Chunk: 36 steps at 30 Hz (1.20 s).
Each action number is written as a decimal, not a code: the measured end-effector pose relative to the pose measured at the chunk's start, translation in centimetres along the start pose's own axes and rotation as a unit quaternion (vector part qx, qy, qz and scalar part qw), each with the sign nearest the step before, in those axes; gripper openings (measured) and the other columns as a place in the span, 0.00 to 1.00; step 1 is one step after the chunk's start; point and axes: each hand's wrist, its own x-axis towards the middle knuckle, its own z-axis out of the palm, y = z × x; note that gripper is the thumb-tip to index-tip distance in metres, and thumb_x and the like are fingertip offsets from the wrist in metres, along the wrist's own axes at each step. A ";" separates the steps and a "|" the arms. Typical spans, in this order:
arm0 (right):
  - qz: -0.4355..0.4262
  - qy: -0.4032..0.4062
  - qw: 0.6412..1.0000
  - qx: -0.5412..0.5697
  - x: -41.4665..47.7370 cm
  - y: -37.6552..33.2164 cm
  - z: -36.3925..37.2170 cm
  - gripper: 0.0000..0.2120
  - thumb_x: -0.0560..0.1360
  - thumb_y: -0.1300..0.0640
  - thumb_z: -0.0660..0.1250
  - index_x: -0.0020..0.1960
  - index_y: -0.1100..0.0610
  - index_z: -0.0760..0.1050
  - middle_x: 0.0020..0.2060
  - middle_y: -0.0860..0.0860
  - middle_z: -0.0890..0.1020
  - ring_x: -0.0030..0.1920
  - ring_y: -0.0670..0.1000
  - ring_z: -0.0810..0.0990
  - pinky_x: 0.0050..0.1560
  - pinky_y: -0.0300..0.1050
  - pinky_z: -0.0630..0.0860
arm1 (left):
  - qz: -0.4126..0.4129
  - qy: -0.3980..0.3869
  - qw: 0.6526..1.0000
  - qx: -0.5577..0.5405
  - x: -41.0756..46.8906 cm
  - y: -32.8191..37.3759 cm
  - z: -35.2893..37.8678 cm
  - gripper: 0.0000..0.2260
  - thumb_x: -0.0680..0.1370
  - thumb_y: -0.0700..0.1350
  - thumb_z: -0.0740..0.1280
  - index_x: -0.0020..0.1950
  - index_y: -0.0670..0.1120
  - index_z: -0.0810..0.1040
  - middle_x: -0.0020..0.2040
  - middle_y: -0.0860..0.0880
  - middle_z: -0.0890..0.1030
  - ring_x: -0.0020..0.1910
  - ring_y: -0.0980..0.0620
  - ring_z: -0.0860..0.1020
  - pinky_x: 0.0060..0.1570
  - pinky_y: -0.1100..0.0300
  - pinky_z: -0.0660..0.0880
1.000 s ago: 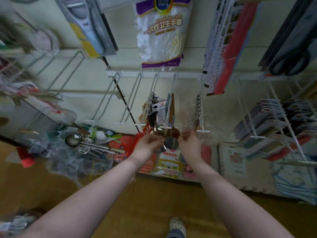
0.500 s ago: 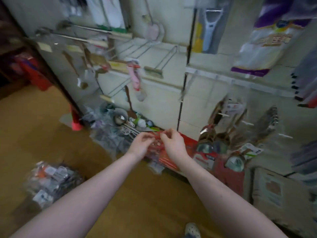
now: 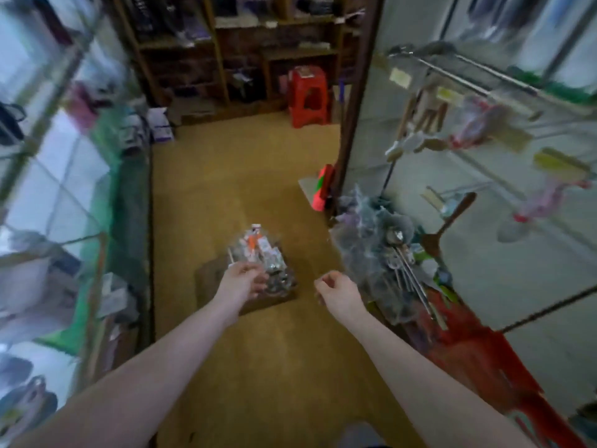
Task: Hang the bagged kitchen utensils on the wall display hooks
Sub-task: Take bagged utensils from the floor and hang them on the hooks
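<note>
A heap of clear-bagged utensils [image 3: 263,263] with orange and white labels lies on a flat piece of cardboard [image 3: 210,279] on the floor. My left hand [image 3: 244,281] hovers at the heap's near left side, fingers relaxed; whether it touches a bag is unclear. My right hand [image 3: 339,291] hangs to the right of the heap, loosely curled and holding nothing. The wall display [image 3: 484,195] with wire hooks and hanging utensils stands at the right, blurred.
A second pile of bagged ladles [image 3: 384,250] and red packaging [image 3: 478,350] lie at the foot of the wall display. A glass counter [image 3: 64,189] lines the left side. A red stool [image 3: 310,95] and dark shelves stand at the far end of the aisle.
My view has swung left from the wall hooks to the aisle floor. Both hands have left the hook, moved apart and dropped toward the bagged heap on the cardboard.
</note>
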 end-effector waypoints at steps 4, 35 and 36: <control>-0.020 -0.067 0.996 -0.057 3.7 -1.9 3.1 0.08 0.79 0.53 0.61 0.48 0.57 0.74 0.41 0.54 0.80 0.38 0.52 0.77 0.37 0.44 0.72 | -0.082 0.012 0.996 0.016 2.6 -1.8 -4.1 0.03 0.80 0.42 0.63 0.49 0.45 0.76 0.42 0.48 0.81 0.39 0.50 0.79 0.47 0.56 0.73; 0.260 -0.201 0.944 -0.023 45.3 -6.0 16.1 0.06 0.80 0.58 0.61 0.45 0.55 0.74 0.40 0.52 0.79 0.41 0.51 0.79 0.53 0.51 0.77 | -0.328 0.088 0.941 -0.005 39.5 -1.5 -10.9 0.11 0.80 0.44 0.63 0.60 0.41 0.74 0.43 0.48 0.79 0.40 0.52 0.77 0.36 0.62 0.71; 0.267 -0.192 0.944 -0.019 45.9 -5.8 16.7 0.06 0.80 0.58 0.61 0.45 0.55 0.74 0.40 0.52 0.79 0.41 0.51 0.79 0.52 0.51 0.77 | -0.332 0.086 0.939 -0.011 40.9 -1.8 -11.3 0.11 0.80 0.43 0.63 0.60 0.40 0.74 0.43 0.47 0.79 0.40 0.52 0.77 0.36 0.62 0.71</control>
